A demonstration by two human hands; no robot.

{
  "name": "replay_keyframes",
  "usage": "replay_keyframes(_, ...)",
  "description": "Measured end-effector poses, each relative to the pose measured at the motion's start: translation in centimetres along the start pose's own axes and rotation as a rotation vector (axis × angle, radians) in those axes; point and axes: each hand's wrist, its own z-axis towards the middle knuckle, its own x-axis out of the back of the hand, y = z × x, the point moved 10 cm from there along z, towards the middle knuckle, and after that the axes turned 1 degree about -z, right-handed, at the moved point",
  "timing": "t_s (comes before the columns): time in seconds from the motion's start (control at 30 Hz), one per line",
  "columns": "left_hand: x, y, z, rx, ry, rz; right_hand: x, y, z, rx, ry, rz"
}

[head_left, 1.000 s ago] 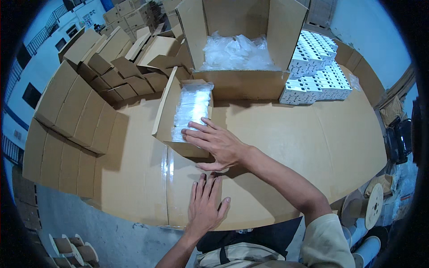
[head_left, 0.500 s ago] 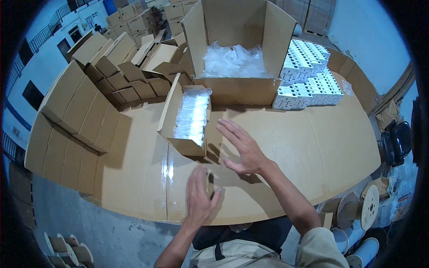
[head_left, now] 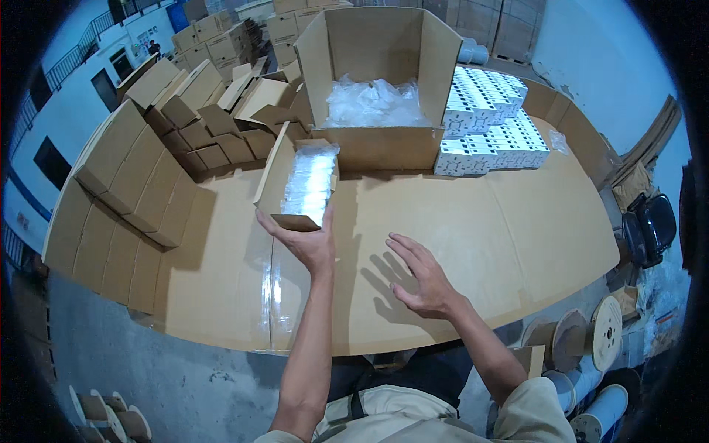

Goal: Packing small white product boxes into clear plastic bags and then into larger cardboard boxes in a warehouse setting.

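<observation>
An open, narrow cardboard box stands left of centre, holding a row of clear plastic-wrapped packets. My left hand grips its near end, thumb on the right side and fingers round the left corner; part of the grip is hidden under the box. To the right, my right hand hovers over the cardboard-covered table, fingers spread, holding nothing. Behind the narrow box is a big open carton with a heap of clear plastic bags inside.
Stacked white boxes stand right of the carton. Closed brown boxes line the table's left side, with open-flapped boxes behind them. A loose plastic bag lies at far right. Cable spools stand on the floor at lower right.
My left hand has moved forward from the table's near edge and taken hold of the narrow box's near end. My right hand has drawn back toward me and right, away from the box.
</observation>
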Motion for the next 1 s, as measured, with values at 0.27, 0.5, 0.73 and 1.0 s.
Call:
replay_keyframes(0.27,1.8,-0.1,-0.2,-0.063,-0.106,-0.070,-0.3,1.6,-0.9,-0.095,0.085,0.123)
replay_keyframes(0.5,2.1,-1.7,-2.2,0.247,-0.589,-0.624,0.6,6.1,-2.1,-0.293,0.390,0.534)
replay_keyframes(0.73,0.8,-1.4,-4.0,0.184,-0.873,-0.532,2.9,5.9,-4.3,0.005,0.559,0.585)
replay_keyframes(1.0,-1.9,-1.4,-6.2,0.290,-0.984,-0.647,4.2,6.6,-6.4,-0.073,0.588,0.663)
